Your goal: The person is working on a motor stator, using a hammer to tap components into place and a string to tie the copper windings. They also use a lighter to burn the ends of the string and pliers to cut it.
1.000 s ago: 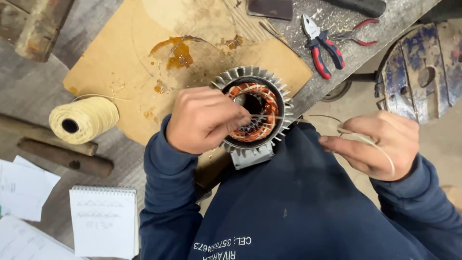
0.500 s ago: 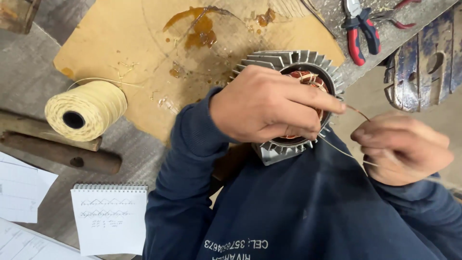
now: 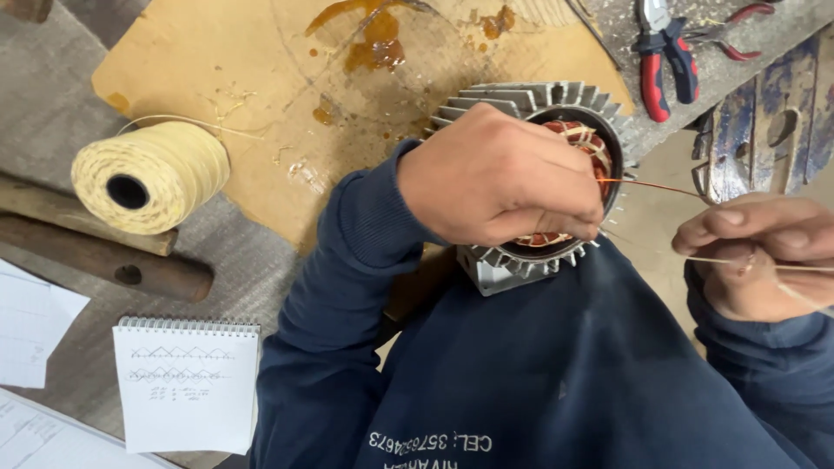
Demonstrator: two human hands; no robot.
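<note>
A finned grey metal motor stator with copper and red windings inside rests at the bench edge against my body. My left hand lies over its opening, fingers pinched together at the lower right of the windings. My right hand is off the bench to the right, closed on a thin pale twine that runs taut from the stator. A thin copper wire also leads right from the windings.
A spool of cream twine lies at left on a wooden stick. Stained cardboard covers the bench. Red-handled pliers lie at top right. A spiral notepad and loose papers sit lower left.
My left hand has stayed covering the stator opening. My right hand has drawn the twine farther to the right. The view has shifted closer.
</note>
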